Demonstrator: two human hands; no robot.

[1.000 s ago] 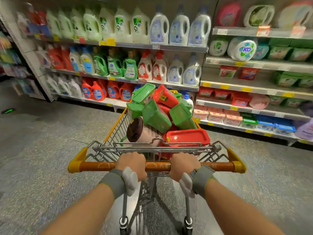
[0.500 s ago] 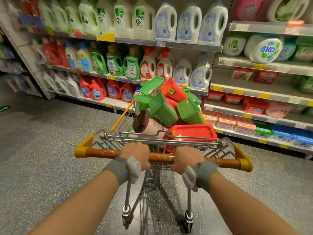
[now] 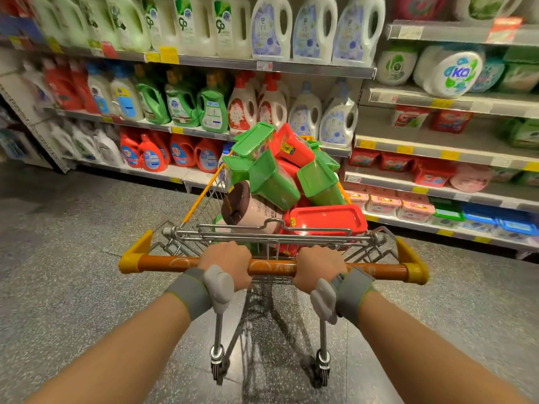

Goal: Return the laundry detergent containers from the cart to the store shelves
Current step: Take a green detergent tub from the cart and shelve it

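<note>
A wire shopping cart [image 3: 204, 199] with an orange handle bar [image 3: 379, 269] stands in front of me, piled with several green tubs [image 3: 274, 182] and red tubs [image 3: 329, 218] of detergent and one pink canister with a brown lid [image 3: 253, 212]. My left hand [image 3: 227, 262] grips the bar left of centre. My right hand [image 3: 319, 265] grips it right of centre. Both wrists wear grey bands. The store shelves [image 3: 315, 68] rise just beyond the cart's front.
Rows of white, green and red detergent jugs [image 3: 213, 110] fill the shelves at left. At right, shelves [image 3: 437, 151] carry red, pink, green and blue tubs and round packs. Speckled grey floor [image 3: 73, 243] spreads to the left and around the cart.
The cart and I have rolled closer to the shelves, which now loom larger. Both hands keep the same grip on the handle bar.
</note>
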